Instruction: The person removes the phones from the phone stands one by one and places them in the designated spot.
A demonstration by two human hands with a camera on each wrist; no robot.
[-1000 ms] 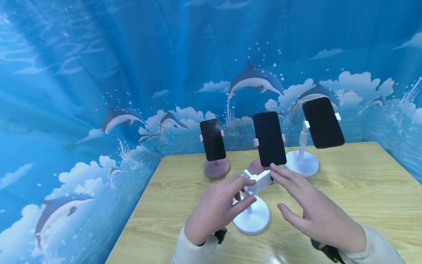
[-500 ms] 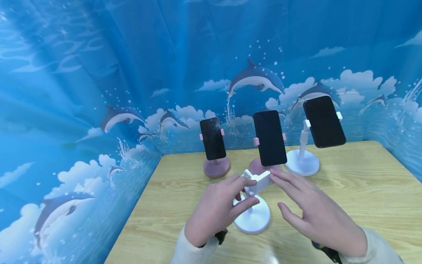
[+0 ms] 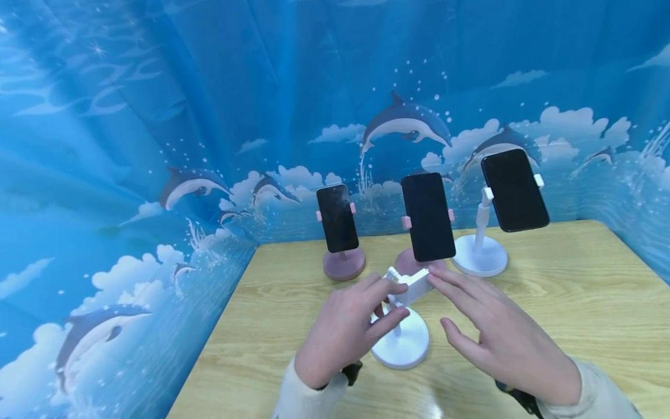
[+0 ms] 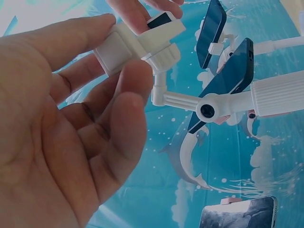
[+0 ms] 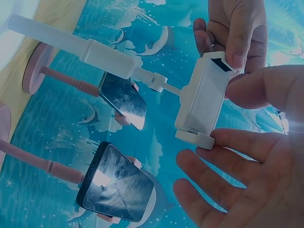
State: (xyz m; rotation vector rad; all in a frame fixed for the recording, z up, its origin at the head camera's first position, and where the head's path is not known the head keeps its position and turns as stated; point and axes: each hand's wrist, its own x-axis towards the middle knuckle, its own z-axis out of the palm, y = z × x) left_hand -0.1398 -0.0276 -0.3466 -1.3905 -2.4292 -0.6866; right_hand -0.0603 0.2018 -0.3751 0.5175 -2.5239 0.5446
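Observation:
A white phone stand (image 3: 402, 348) with a round base stands on the table in front of me, and its clamp (image 5: 204, 97) holds no phone. My left hand (image 3: 348, 326) pinches the left end of that clamp between thumb and fingers, as the left wrist view also shows. At the clamp's opposite end is my right hand (image 3: 499, 334); its straight fingers touch the end piece while its thumb stays spread away. A dark pad (image 4: 160, 20) shows inside one end of the clamp.
Behind stand a pink stand (image 3: 344, 265) with a black phone (image 3: 337, 218), another pink stand with a phone (image 3: 429, 218), and a taller white stand (image 3: 480, 256) with a phone (image 3: 515, 191). A dolphin-print cloth (image 3: 293, 116) hangs behind the wooden table (image 3: 251, 343).
My right fingertips have come down slightly onto the clamp's end. The left hand keeps its pinch, and the stand stays in place.

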